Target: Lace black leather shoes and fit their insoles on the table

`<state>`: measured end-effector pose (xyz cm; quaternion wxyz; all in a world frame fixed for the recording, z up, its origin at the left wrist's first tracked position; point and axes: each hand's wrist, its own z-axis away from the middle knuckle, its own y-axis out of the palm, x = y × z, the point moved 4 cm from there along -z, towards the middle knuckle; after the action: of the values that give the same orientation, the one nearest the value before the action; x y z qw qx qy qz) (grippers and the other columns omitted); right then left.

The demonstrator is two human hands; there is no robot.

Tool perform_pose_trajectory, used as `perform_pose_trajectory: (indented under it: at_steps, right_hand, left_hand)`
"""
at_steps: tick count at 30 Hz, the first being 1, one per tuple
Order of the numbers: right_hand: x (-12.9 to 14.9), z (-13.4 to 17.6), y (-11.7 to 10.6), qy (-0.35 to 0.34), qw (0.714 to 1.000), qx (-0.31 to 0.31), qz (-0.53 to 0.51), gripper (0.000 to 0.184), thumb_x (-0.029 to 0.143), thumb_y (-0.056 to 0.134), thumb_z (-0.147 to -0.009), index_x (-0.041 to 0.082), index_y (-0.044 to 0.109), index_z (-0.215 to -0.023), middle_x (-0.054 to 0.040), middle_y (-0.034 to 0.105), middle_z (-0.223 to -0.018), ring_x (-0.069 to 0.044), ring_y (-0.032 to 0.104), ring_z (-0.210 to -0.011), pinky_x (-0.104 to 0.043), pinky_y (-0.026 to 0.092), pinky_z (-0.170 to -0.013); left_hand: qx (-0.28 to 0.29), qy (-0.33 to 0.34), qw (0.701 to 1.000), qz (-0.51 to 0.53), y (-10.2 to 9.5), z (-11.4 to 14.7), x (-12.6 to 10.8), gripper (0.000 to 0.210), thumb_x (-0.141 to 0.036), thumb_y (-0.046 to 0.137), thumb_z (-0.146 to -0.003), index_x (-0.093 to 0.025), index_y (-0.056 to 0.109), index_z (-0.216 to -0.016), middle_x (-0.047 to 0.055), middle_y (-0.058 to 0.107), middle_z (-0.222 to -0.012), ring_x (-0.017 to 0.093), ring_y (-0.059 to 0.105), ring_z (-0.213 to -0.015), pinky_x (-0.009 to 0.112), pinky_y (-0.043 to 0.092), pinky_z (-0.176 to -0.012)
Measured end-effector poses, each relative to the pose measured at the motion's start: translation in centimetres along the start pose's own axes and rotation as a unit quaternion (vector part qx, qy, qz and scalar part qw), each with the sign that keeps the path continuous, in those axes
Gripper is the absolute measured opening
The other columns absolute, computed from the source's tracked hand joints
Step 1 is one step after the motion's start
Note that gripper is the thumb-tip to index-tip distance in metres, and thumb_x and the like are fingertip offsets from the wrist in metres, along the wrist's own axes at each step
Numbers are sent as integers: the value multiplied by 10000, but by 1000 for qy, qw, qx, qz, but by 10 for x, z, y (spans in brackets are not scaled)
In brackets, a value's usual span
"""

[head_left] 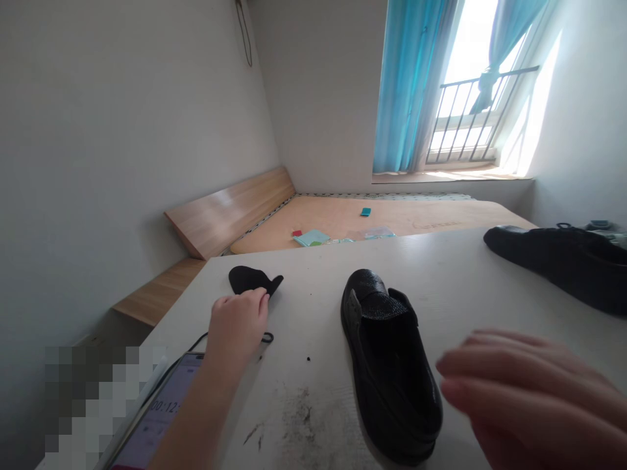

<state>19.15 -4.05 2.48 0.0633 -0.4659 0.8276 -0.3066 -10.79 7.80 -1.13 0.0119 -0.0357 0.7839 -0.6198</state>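
Note:
A black leather shoe (367, 418) stands on the white table with its toe pointing away and its opening facing me. No lace shows on it. My left hand (240, 323) is closed at the edge of a flat black piece with a rounded end (245, 279), which may be an insole. The fingertips are partly hidden. Below this hand, a thin black cord (267, 337) ends in a small loop. To the right of the shoe's heel, my right hand (533, 391) is slightly blurred, its fingers extended and apart from the shoe, with nothing visible in it.
Another black shoe (558, 261) lies at the table's right edge. A phone (161, 405) showing a timer rests at the left, partly behind my forearm. The white table (313, 313) has dark smudges and crumbs. Beyond it is a bed (431, 212) with small packets.

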Motion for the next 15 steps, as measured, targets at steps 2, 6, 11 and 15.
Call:
perform_pose_trajectory:
  at_steps: [2,6,11,15]
  right_hand:
    - [-15,-18,8,66,997,-11,-46,230,114,500,-907,277,610,-1025,-28,673,-811,-134,621,-635,-249,514,-538]
    - [-59,-25,21,270,934,-61,-228,146,263,525,-930,218,652,-873,6,601,-649,-78,493,-470,-190,440,-431]
    - [-71,-13,41,416,819,46,-392,516,603,507,-890,132,715,-918,-51,637,-642,-79,475,-451,-212,371,-431]
    - [-65,-9,44,482,749,78,-448,691,747,474,-826,128,715,-1016,-38,623,-722,-41,426,-368,-215,231,-399]
  left_hand:
    - [-69,-61,996,10,-12,3,3,388,-320,298,-991,-192,659,-1050,112,753,-904,287,708,-844,358,448,-692]
    - [-274,-93,933,214,-38,22,4,284,-369,423,-967,-190,611,-1085,37,732,-704,226,718,-686,309,497,-635]
    - [-418,230,841,255,-65,64,-53,161,-141,602,-880,-218,648,-1013,21,789,-944,145,746,-818,227,563,-783]
    - [-366,456,745,321,-64,98,-108,132,-167,538,-940,-215,661,-940,-1,796,-887,104,745,-794,170,573,-782]
